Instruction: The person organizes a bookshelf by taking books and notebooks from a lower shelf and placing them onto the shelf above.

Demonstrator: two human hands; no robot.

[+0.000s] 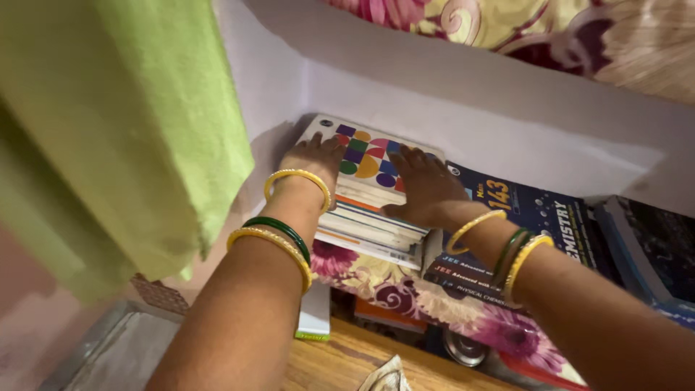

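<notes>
Nearest the camera: a wooden surface (362,355) low in view, with a steel vessel (465,347) partly visible under the shelf edge. A green cloth (123,130) hangs at left.

Both forearms reach up and away, each wearing yellow and green bangles (279,235).

Shelf level: a floral cloth (405,289) lines the shelf and drapes over its front edge. On it sits a stack of books (373,228), pushed toward the left corner of the whitewashed niche. The left hand (313,158) lies flat, fingers spread, on the stack's left edge; nothing gripped. The right hand (427,187) presses palm-down on the top book with the coloured-shapes cover (365,156), fingers extended, not closed around it.

Judgement: the stack looks already placed and is being squared up; the lower books' edges are still uneven.

Beyond, right: dark blue textbooks (536,217) lie flat beside the stack, more further right. Above, a patterned fabric (521,29).
</notes>
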